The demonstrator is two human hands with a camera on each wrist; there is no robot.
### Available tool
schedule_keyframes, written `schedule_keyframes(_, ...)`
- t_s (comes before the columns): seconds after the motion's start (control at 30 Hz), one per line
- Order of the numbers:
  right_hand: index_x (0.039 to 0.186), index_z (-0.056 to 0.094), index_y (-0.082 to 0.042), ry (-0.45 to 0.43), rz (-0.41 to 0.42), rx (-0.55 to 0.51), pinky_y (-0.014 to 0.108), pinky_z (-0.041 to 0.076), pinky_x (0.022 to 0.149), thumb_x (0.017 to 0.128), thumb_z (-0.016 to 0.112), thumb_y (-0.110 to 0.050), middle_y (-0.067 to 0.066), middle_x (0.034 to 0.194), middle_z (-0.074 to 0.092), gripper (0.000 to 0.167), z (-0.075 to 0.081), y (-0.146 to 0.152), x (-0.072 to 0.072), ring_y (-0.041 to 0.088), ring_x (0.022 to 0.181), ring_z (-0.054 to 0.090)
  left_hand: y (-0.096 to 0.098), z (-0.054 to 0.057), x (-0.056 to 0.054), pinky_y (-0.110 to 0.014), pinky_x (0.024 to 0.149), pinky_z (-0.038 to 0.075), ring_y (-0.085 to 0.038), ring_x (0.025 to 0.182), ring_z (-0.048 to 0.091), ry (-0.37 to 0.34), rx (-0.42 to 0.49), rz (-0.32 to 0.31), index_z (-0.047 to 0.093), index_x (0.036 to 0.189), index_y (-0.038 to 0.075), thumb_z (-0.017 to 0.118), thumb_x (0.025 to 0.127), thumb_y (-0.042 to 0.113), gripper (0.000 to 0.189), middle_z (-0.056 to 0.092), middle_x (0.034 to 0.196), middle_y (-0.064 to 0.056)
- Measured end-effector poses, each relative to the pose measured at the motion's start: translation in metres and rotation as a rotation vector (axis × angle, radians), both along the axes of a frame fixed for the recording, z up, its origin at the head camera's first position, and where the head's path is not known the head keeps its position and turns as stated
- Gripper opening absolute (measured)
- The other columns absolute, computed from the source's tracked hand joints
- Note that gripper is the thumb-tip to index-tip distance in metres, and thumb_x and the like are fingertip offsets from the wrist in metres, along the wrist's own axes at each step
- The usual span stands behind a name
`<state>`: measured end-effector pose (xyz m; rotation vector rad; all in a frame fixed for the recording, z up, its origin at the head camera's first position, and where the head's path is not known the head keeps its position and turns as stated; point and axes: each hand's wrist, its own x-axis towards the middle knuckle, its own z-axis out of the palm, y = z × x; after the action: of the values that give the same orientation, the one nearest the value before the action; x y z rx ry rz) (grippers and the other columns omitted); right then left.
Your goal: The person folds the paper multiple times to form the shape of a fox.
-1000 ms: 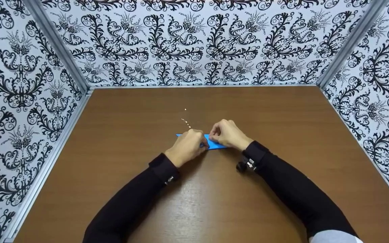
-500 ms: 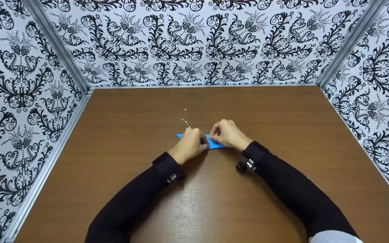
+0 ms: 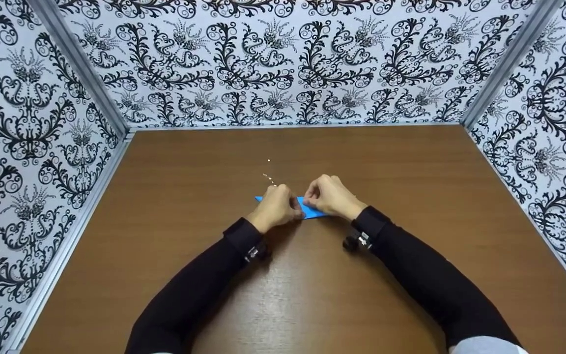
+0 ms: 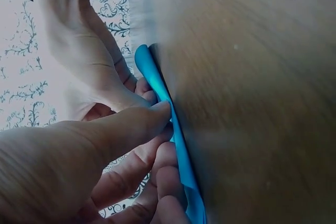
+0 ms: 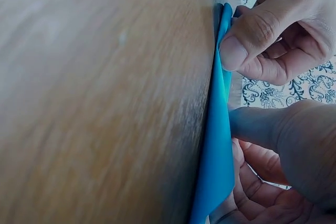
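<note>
A folded strip of blue paper (image 3: 314,211) lies on the wooden table between both hands. My left hand (image 3: 277,206) pinches its near edge around the middle, with the thumb on top of the fold in the right wrist view. On the right part of the strip, my right hand (image 3: 331,196) grips the paper with bent fingers and thumb. Seen from the left wrist, the paper (image 4: 184,166) looks like a thin folded band with a rounded far end. From the right wrist, the paper's wider flap (image 5: 216,161) stands slightly off the table. Fingers hide parts of it.
Several small white bits (image 3: 269,179) lie in a short line beyond the left hand. Patterned panels (image 3: 283,64) with metal rails enclose the brown table (image 3: 204,162) at the back and sides. Dark cameras hang beneath both wrists.
My left hand has shifted slightly right and away, its wrist turning a little, while staying at the paper's edge. The right hand and the paper have stayed almost still.
</note>
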<state>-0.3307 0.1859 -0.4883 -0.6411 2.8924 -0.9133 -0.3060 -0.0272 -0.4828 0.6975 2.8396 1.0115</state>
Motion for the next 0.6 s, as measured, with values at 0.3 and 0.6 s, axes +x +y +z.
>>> schedule_keyframes(0.3,0.095,0.093,-0.008,0.012,0.004,0.009,0.029,0.056,0.082,0.099,0.089,-0.011,0.005,0.089,0.088,0.008,0.0024,-0.0011,0.0007,0.019,0.086,0.077,-0.0018,0.002,0.0007,-0.017,0.065,0.046,-0.005,0.063,0.058,0.003,-0.006,0.003,0.089,0.077,0.009,0.098,0.09,0.012,0.017,0.081,0.07,-0.003)
schedule_keyframes(0.6,0.096,0.094,-0.009,-0.005,-0.025,0.026,0.03,0.058,0.083,0.101,0.089,-0.012,0.005,0.092,0.089,0.008,0.0011,-0.0025,0.0008,0.019,0.089,0.078,-0.0002,0.0018,0.0018,-0.018,0.068,0.048,-0.007,0.067,0.063,-0.006,-0.017,0.005,0.09,0.08,0.008,0.1,0.091,0.011,0.016,0.086,0.078,-0.007)
